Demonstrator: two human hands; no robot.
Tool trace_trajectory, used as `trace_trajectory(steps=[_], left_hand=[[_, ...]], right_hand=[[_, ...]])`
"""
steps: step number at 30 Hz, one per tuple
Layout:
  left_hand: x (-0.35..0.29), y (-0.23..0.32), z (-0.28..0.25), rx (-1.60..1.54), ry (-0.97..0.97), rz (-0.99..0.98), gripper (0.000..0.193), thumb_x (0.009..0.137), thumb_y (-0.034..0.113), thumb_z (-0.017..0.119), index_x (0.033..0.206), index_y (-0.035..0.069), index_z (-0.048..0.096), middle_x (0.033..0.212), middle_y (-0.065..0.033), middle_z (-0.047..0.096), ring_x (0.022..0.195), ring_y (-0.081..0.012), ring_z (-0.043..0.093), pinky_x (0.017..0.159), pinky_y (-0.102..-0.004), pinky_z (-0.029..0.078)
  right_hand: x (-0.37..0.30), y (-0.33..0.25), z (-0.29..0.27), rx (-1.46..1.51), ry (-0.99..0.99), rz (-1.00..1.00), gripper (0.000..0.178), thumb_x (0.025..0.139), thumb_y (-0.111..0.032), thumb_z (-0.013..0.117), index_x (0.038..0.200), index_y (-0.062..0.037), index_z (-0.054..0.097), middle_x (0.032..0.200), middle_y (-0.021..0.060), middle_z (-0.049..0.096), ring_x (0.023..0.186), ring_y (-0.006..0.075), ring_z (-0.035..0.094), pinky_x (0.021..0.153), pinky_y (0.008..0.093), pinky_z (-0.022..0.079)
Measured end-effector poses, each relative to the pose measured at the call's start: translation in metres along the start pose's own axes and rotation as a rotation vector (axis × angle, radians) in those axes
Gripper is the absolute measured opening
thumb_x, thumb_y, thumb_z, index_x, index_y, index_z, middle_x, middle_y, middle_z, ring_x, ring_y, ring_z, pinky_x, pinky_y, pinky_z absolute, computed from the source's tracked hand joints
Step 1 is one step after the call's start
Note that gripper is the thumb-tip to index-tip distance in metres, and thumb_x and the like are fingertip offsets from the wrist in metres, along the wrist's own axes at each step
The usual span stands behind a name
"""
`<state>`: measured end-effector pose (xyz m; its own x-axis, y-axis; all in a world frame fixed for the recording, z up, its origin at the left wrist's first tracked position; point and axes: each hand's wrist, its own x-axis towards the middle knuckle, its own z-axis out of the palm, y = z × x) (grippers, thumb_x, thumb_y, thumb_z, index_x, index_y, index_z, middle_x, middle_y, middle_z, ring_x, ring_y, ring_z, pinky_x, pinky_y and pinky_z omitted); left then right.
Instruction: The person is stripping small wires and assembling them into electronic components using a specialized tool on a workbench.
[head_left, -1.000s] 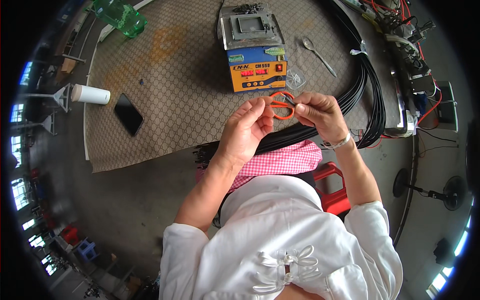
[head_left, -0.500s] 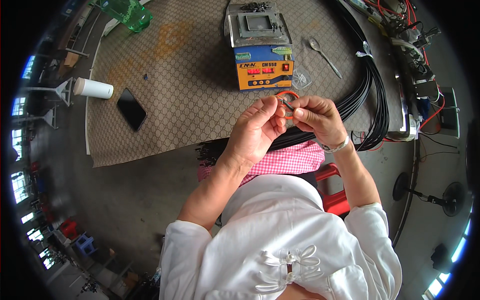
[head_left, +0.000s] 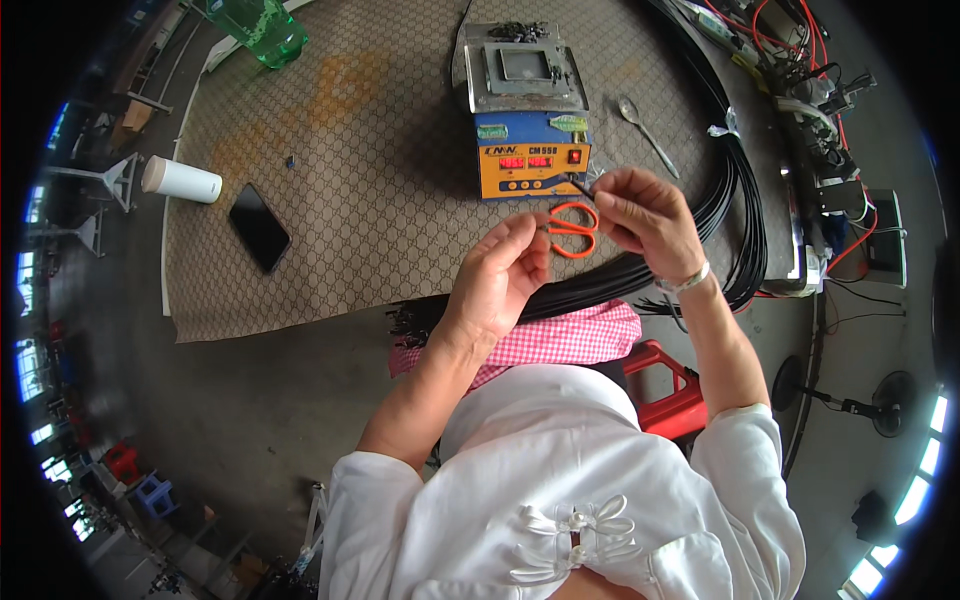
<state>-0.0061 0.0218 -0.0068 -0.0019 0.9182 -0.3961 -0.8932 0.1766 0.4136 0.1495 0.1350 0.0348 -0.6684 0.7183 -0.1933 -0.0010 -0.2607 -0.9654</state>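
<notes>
My right hand pinches a thin dark piece, which looks like a cable end, between thumb and fingers. Its tip points left, in front of the solder pot's front panel; the pot is blue and yellow with red displays. To the left, my left hand has thumb and forefinger pressed together and the other fingers curled. Anything in that pinch is too small to make out. Orange-handled scissors show between my hands, their blades hidden by the left fingertips.
A thick bundle of black cables curves along the table's right side. A spoon lies right of the pot. Farther left are a black phone, a white cup and a green bottle. A red stool stands below.
My hands have moved apart. The right hand has carried the dark piece up and right, away from the left fingers, and the scissors' handles have come into fuller view.
</notes>
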Motion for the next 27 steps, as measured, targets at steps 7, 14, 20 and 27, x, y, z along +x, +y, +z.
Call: trace_trajectory(steps=[7, 14, 20, 27], left_hand=[[-0.003, -0.018, -0.053, 0.02, 0.179, -0.105, 0.015, 0.087, 0.014, 0.051, 0.098, 0.004, 0.055, 0.072, 0.001, 0.052, 0.063, -0.0084, 0.048, 0.061, -0.0222, 0.042], [-0.006, -0.037, -0.081, -0.032, 0.264, -0.165, 0.012, 0.086, 0.017, 0.053, 0.092, 0.007, 0.057, 0.071, 0.0017, 0.053, 0.061, -0.0067, 0.047, 0.058, -0.0212, 0.04], [-0.003, -0.036, -0.09, -0.06, 0.291, -0.185, 0.013, 0.086, 0.016, 0.053, 0.093, 0.007, 0.057, 0.073, 0.001, 0.053, 0.062, -0.0076, 0.047, 0.059, -0.022, 0.041], [0.001, -0.034, -0.096, -0.108, 0.282, -0.2, 0.014, 0.086, 0.013, 0.052, 0.097, 0.005, 0.057, 0.074, -0.0001, 0.053, 0.064, -0.0089, 0.048, 0.061, -0.0232, 0.042]], right_hand=[[0.067, -0.028, -0.011, -0.588, 0.137, -0.142, 0.014, 0.083, -0.012, 0.056, 0.088, 0.0009, 0.059, 0.06, 0.0002, 0.053, 0.044, 0.0007, 0.041, 0.038, 0.0151, 0.029], [0.136, -0.045, -0.016, -1.097, 0.167, -0.154, 0.023, 0.075, -0.022, 0.055, 0.08, -0.0012, 0.064, 0.062, 0.0077, 0.062, 0.054, 0.0155, 0.06, 0.051, 0.0281, 0.047], [0.171, -0.044, -0.023, -1.268, 0.157, -0.161, 0.018, 0.073, -0.017, 0.055, 0.076, -0.0019, 0.064, 0.058, 0.0075, 0.061, 0.052, 0.0145, 0.059, 0.049, 0.0274, 0.047], [0.183, -0.045, -0.015, -1.313, 0.155, -0.046, 0.015, 0.073, -0.016, 0.055, 0.074, -0.0036, 0.063, 0.059, 0.0065, 0.061, 0.053, 0.0143, 0.06, 0.052, 0.028, 0.048]])
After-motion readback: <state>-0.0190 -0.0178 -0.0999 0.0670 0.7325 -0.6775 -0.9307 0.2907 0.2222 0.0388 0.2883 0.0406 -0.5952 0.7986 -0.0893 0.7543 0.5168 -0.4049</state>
